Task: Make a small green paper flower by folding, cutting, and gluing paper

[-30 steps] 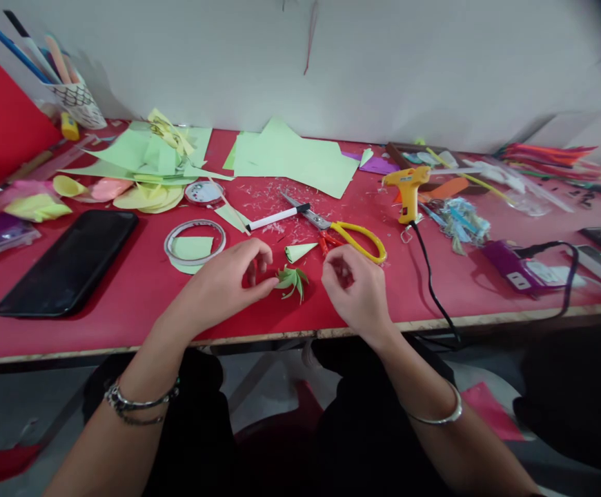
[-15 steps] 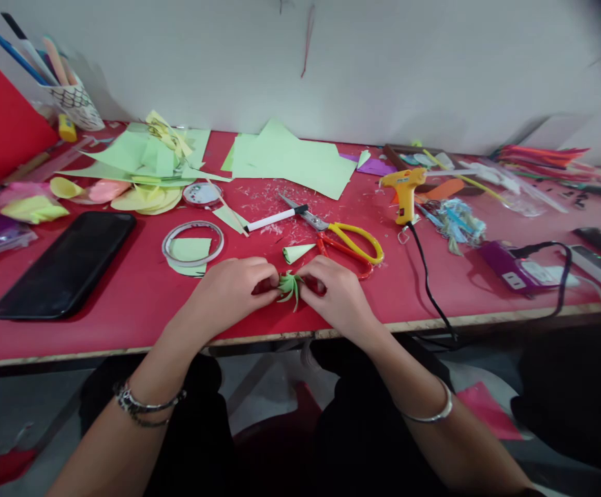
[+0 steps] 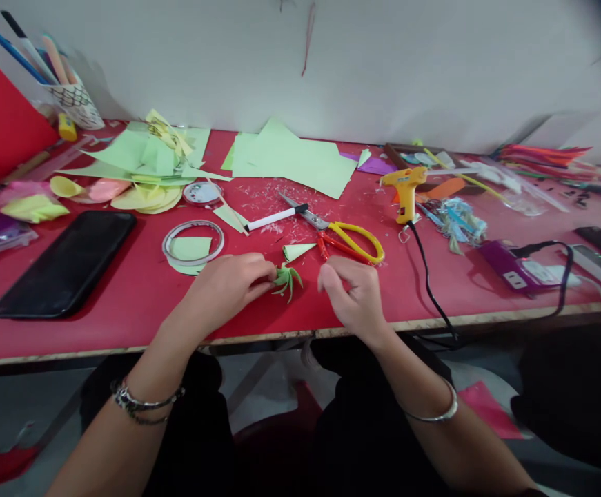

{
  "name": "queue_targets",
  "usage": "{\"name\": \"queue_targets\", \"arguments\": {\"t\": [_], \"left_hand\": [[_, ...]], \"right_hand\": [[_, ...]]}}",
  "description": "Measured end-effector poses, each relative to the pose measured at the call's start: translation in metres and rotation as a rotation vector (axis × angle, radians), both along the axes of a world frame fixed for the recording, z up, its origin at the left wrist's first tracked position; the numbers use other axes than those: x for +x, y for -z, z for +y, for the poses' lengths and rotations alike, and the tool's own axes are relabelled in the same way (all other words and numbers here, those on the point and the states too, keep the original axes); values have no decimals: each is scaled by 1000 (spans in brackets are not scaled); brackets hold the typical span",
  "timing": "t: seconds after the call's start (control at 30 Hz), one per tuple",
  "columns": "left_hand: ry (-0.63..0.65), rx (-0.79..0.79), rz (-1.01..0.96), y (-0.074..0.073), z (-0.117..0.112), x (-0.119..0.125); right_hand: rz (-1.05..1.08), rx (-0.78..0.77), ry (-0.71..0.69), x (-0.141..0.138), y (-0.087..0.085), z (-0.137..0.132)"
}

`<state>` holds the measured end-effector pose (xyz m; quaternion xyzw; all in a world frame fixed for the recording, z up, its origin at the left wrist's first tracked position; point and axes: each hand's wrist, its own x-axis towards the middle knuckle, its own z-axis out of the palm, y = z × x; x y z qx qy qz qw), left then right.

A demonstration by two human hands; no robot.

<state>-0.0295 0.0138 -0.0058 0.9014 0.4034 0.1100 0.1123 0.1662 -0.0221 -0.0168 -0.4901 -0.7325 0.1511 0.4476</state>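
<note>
Just above the table's front edge, my left hand (image 3: 235, 286) pinches a small green paper piece (image 3: 286, 279) with narrow curling strips, like a tiny flower or leaf cluster. Its strips hang out to the right of my fingertips. My right hand (image 3: 352, 295) is apart from it, a short way to the right, with the fingers curled in and nothing showing in them. Behind the two hands lies a pale green rolled paper cone (image 3: 299, 252). Scissors (image 3: 352, 238) with yellow and red handles rest beyond my right hand, their blades partly under a white marker (image 3: 275, 218).
A tape roll (image 3: 168, 241) and a black phone (image 3: 65, 266) lie to the left. Green paper sheets (image 3: 294, 159) are at the back. On the right stand a yellow glue gun (image 3: 406, 193) with its cord and a purple power adapter (image 3: 512, 266). Paper scraps litter the middle.
My right hand has let go of the green paper piece and moved right, its fingers curling in. The piece stays in my left hand, shifted slightly left.
</note>
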Motion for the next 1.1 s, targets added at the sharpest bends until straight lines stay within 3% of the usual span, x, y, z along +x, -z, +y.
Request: {"name": "queue_targets", "arguments": {"t": [0.1,0.27,0.5,0.7,0.87,1.1], "left_hand": [[45,-40,-5,1,1,-1],[60,-58,-17,1,2,-2],[80,-72,-2,0,1,-1],[76,-65,-1,2,3,-2],[78,-89,4,0,2,-1],[55,-120,7,-1,0,0]], "right_hand": [[-18,39,15,3,0,4],[-245,-71,-207,4,5,8],[-312,-140,-268,2,5,7],[-269,-115,-233,2,8,7],[-216,-101,-125,1,9,5],[-310,-154,-128,1,8,5]]}}
